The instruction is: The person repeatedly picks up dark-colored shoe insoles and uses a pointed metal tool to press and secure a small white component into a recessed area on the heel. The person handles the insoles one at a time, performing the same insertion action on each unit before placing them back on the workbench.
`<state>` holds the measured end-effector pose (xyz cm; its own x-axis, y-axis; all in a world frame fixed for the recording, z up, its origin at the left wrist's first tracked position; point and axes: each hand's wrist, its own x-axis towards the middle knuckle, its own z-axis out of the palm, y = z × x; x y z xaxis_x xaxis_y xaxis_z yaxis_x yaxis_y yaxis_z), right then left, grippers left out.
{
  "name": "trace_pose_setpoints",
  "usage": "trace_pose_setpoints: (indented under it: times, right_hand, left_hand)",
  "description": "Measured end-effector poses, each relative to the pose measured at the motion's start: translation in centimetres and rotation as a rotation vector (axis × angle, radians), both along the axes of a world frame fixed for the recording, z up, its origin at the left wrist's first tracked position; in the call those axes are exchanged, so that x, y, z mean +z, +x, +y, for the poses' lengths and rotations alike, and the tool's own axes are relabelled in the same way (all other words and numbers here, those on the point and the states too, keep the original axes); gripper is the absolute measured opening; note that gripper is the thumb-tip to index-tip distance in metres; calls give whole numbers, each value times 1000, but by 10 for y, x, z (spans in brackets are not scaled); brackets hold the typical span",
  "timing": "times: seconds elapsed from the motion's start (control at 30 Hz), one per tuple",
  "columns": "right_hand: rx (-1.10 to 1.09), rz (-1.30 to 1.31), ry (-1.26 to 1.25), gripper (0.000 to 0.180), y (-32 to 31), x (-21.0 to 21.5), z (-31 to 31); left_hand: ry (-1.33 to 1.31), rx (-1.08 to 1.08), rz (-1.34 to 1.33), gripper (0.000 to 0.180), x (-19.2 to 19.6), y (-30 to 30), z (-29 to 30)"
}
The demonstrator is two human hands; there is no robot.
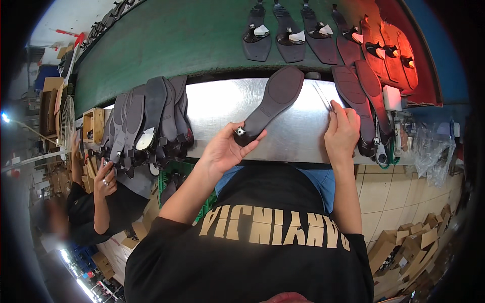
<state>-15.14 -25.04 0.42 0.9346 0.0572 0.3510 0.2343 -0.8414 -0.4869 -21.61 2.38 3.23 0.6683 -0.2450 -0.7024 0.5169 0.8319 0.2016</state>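
Observation:
My left hand (222,149) is closed around the heel end of a dark shoe (275,98), its sole facing up and its toe pointing away to the right. A shiny metal piece shows at the heel, by my fingers. To the right, my right hand (342,132) pinches a thin pale stick (322,95), which slants up and left over the metal worktop (212,103). A gap separates the stick from the shoe. Just right of this hand lie two more dark shoes, one sole (352,91) and another sole (373,83), both facing up.
Many dark shoes (164,103) are piled at the worktop's left. Beyond runs a green belt (166,40) bearing several sandals (256,35), those at right under red light. A co-worker's hand (105,179) is by the pile. Clear plastic bags (434,151) hang at right; cardboard boxes (404,252) stand below.

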Motion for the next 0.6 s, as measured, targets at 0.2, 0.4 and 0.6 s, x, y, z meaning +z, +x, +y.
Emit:
trace_pose_setpoints:
  times: [0.2, 0.4, 0.6]
  right_hand:
    - [98, 546, 858, 14, -45, 31, 20]
    - [152, 609, 1006, 13, -60, 9, 52]
    - [122, 647, 1014, 13, -53, 17, 64]
  left_hand:
    - [-94, 2, 67, 39, -9, 3, -15]
    - [6, -23, 70, 34, -8, 6, -36]
    - [294, 25, 55, 27, -5, 1, -51]
